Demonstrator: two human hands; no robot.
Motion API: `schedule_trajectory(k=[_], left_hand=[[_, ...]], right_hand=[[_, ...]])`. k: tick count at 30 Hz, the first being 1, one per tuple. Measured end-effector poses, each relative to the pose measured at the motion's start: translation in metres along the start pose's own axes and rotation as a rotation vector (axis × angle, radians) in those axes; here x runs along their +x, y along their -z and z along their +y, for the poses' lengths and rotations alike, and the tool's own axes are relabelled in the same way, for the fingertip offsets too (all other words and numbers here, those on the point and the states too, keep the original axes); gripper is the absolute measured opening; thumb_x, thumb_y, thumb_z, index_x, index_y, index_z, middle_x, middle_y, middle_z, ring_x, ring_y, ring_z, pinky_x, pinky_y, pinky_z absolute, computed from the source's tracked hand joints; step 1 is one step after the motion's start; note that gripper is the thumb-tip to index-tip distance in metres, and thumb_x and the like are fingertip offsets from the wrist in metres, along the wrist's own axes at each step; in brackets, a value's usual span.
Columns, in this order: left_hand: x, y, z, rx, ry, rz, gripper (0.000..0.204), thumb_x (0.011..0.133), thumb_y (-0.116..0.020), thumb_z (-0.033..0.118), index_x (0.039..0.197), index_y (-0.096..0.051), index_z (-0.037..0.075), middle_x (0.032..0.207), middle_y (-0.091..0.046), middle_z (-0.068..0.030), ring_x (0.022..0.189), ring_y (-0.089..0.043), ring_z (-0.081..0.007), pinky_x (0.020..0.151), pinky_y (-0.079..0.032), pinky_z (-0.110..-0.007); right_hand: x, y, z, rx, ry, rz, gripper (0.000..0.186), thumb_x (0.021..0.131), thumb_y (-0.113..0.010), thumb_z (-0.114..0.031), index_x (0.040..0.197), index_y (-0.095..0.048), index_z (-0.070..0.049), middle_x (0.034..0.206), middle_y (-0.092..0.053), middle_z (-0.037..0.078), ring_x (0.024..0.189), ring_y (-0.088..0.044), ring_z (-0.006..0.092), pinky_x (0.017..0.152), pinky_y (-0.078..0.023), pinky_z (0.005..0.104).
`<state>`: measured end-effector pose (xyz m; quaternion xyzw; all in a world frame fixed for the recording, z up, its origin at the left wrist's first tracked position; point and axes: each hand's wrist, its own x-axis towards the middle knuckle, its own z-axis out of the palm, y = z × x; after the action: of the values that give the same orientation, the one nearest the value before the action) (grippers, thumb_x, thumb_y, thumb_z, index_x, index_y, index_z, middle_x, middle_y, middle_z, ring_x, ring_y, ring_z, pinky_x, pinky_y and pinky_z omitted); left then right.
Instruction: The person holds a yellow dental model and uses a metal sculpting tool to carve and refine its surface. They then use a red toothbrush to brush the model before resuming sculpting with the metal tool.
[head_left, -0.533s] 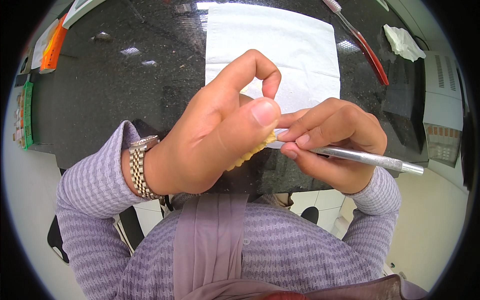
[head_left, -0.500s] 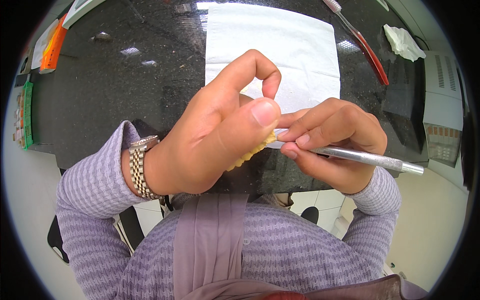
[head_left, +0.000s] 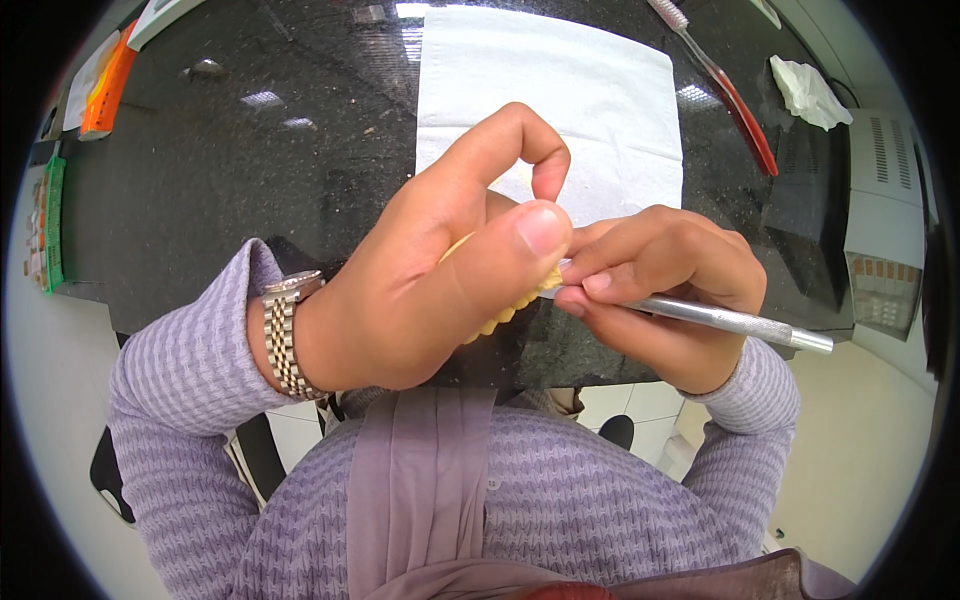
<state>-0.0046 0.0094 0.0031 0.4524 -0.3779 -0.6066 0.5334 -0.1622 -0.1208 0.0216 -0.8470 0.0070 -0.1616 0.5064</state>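
Note:
My left hand (head_left: 430, 275) is closed around a yellow dental cast (head_left: 510, 313), thumb on top and index finger bent above. Only the cast's scalloped lower edge and its right end show; the palm and thumb hide the rest. In my right hand (head_left: 680, 285) is a craft knife with a silver knurled handle (head_left: 740, 319), pinched near its front. Its handle slants down to the right. The knife's front end meets the cast's right end, beside my left thumb tip, but fingers largely hide the blade. Both hands are above the table's near edge.
A white paper sheet (head_left: 560, 80) with small crumbs lies on the dark speckled table (head_left: 260, 170) beyond my hands. To its right are a red-handled brush (head_left: 735, 105) and a crumpled tissue (head_left: 808, 92). An orange box (head_left: 107, 88) and a green tray (head_left: 53, 225) stand at the left.
Both hands have shifted slightly. The left hand and cast moved a little right, while the knife's rear end moved slightly left and down. Both grips are unchanged.

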Motion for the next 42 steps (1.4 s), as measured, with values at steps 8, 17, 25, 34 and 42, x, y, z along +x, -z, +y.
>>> schedule_trajectory(k=[8, 17, 25, 34, 42], left_hand=[[-0.002, 0.0, -0.001, 0.01, -0.031, 0.024, 0.055, 0.084, -0.045, 0.052, 0.105, -0.029, 0.004, 0.072, -0.06, -0.0133, 0.062, -0.052, -0.0086, 0.055, -0.037, -0.019], [-0.002, 0.003, 0.0, 0.02, -0.022, 0.006, 0.055, 0.085, -0.043, 0.053, 0.105, -0.029, 0.004, 0.068, -0.059, -0.0114, 0.057, -0.05, -0.0074, 0.052, -0.035, -0.018], [-0.001, 0.001, -0.002, 0.01, -0.043, 0.031, 0.051, 0.085, -0.041, 0.05, 0.105, -0.029, 0.004, 0.072, -0.06, -0.0128, 0.061, -0.05, -0.0082, 0.054, -0.036, -0.019], [0.0, 0.002, -0.002, 0.025, -0.046, 0.028, 0.051, 0.086, -0.04, 0.05, 0.104, -0.03, 0.004, 0.073, -0.06, -0.0122, 0.061, -0.051, -0.0083, 0.055, -0.036, -0.018], [-0.001, 0.002, 0.0, 0.024, -0.043, 0.009, 0.051, 0.086, -0.04, 0.05, 0.104, -0.03, 0.004, 0.066, -0.057, -0.0083, 0.057, -0.048, -0.0065, 0.051, -0.034, -0.018]], right_hand=[[-0.003, -0.006, 0.007, 0.277, -0.1, 0.042, 0.014, 0.074, -0.069, 0.005, 0.08, -0.059, -0.002, 0.084, -0.067, 0.012, 0.092, -0.067, 0.0236, 0.078, -0.055, 0.0303], [-0.003, -0.003, 0.008, 0.314, -0.086, 0.057, 0.014, 0.074, -0.069, 0.006, 0.079, -0.058, -0.001, 0.083, -0.066, 0.011, 0.092, -0.066, 0.0256, 0.08, -0.055, 0.0317], [-0.003, -0.002, 0.002, 0.114, -0.056, 0.046, 0.021, 0.071, -0.07, 0.01, 0.078, -0.054, -0.003, 0.082, -0.065, 0.013, 0.09, -0.067, 0.0256, 0.077, -0.056, 0.0328], [-0.002, -0.006, -0.001, 0.014, -0.034, 0.07, 0.019, 0.071, -0.074, 0.002, 0.076, -0.057, -0.004, 0.083, -0.067, 0.011, 0.091, -0.067, 0.024, 0.074, -0.056, 0.0301], [-0.004, -0.004, 0.007, 0.131, 0.005, 0.107, 0.02, 0.07, -0.074, 0.005, 0.077, -0.057, -0.003, 0.082, -0.067, 0.01, 0.089, -0.068, 0.0251, 0.073, -0.057, 0.0303]])
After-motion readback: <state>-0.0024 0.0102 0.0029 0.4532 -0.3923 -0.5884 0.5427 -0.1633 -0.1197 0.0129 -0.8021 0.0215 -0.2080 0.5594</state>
